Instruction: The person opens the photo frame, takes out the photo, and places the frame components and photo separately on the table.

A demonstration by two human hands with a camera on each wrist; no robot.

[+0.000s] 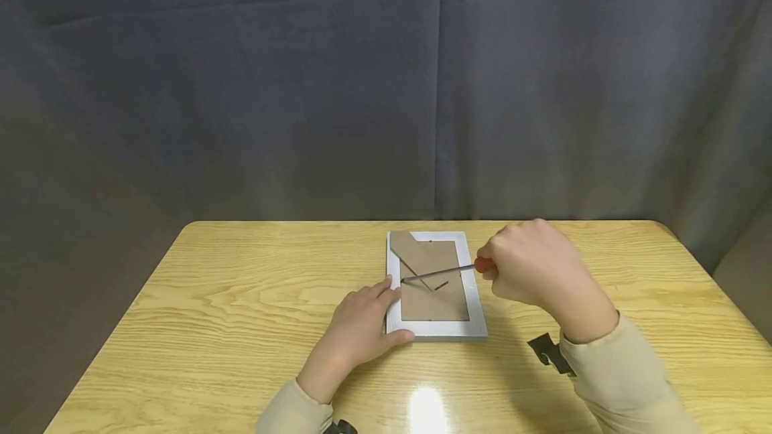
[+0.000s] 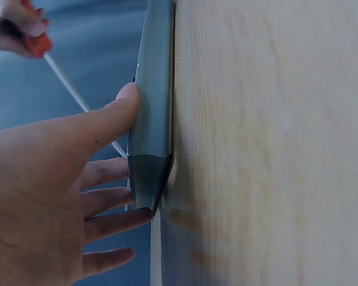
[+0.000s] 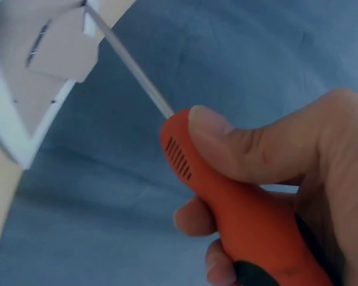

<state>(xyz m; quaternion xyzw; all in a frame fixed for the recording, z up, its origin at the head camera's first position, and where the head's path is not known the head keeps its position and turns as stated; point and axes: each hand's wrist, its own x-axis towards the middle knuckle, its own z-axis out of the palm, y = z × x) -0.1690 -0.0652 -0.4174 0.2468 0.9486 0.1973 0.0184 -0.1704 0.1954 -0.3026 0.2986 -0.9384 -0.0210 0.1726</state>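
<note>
A white picture frame [image 1: 476,310] lies face down on the table, its brown backing board [image 1: 433,310] and folded stand flap [image 1: 403,242] showing. My right hand [image 1: 537,270] grips the orange-and-black handle of a screwdriver [image 3: 227,196]. The metal shaft [image 1: 443,273] slants across the backing, its tip at the inner left edge of the frame. Beside the frame's near left corner, my left hand [image 1: 360,323] rests with fingers spread and fairly straight. Its thumb [image 2: 116,113] touches the near edge, while fingertips [image 2: 140,217] meet the left side.
The wooden table [image 1: 241,286] extends to both sides of the frame. Behind its far edge hangs a dark grey curtain [image 1: 301,119]. A black strap [image 1: 550,353] sticks out by the right sleeve. Small dark tabs dot the backing's edges.
</note>
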